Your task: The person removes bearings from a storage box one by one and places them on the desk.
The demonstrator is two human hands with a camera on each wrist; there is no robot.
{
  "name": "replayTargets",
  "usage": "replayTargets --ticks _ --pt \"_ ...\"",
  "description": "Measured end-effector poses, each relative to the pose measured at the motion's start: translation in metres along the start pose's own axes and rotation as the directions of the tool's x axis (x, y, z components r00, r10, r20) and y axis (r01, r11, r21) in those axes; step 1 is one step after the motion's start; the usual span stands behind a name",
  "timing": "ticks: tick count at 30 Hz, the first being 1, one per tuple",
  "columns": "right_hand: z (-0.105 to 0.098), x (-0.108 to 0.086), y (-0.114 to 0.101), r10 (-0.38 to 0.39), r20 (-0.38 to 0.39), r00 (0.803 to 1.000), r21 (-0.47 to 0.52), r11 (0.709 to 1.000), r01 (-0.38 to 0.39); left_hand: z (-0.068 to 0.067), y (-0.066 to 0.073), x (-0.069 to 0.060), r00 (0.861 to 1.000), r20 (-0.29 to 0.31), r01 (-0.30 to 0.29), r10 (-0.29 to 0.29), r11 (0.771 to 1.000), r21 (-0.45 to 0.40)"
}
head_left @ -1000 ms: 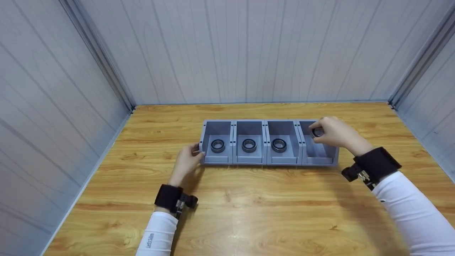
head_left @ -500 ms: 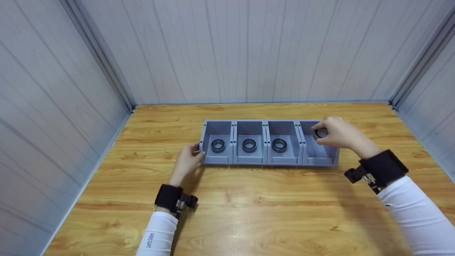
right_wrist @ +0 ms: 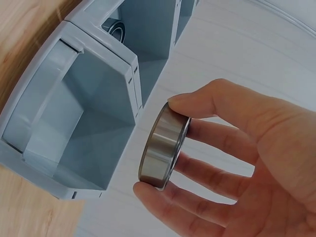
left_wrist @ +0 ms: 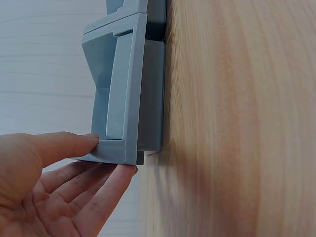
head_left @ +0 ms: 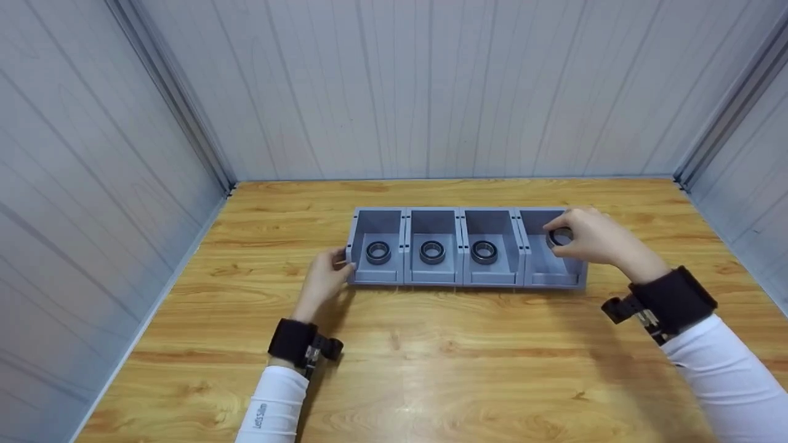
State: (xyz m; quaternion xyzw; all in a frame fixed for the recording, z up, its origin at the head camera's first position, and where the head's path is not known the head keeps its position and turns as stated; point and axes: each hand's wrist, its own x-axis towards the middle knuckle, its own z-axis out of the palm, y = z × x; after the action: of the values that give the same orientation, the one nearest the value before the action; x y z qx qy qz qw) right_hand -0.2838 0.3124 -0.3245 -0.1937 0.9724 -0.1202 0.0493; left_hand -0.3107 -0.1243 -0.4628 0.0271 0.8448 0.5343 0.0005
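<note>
A row of joined grey bins (head_left: 432,280) stands on the wooden table. One bearing lies in each of the three left bins: the left bearing (head_left: 378,252), the middle bearing (head_left: 432,252) and the third bearing (head_left: 484,252). My right hand (head_left: 597,237) pinches another bearing (right_wrist: 164,145) by its rim above the rightmost bin (right_wrist: 94,143); in the right wrist view nothing lies in that bin. At the row's left end my left hand (head_left: 323,283) grips the side wall, thumb (left_wrist: 74,145) on the front corner and fingers beneath it.
Pale panel walls (head_left: 394,92) enclose the wooden table (head_left: 394,369) at the back and on both sides. A metal corner post (head_left: 178,104) rises at the back left, another at the back right. Black camera straps are on both wrists.
My right hand, with its bearing, has moved slightly right and toward the front, still over the rightmost bin. My left hand and the bins have hardly moved.
</note>
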Motion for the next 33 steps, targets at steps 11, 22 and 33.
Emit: replayTargets --ticks 11,22,33 --pt "0.002 -0.007 -0.002 0.004 0.009 1.000 0.004 1.000 -0.004 0.000 0.000 0.000 1.000 -0.010 -0.008 0.008 1.000 -0.004" --pt "0.005 -0.015 -0.004 0.010 0.010 1.000 0.007 1.000 -0.010 0.000 -0.001 -0.001 1.000 -0.005 0.007 -0.007 1.000 -0.010" --pt "0.008 -0.022 -0.006 0.014 -0.001 1.000 -0.001 1.000 -0.014 -0.001 -0.001 -0.001 1.000 0.003 0.020 -0.020 1.000 -0.018"
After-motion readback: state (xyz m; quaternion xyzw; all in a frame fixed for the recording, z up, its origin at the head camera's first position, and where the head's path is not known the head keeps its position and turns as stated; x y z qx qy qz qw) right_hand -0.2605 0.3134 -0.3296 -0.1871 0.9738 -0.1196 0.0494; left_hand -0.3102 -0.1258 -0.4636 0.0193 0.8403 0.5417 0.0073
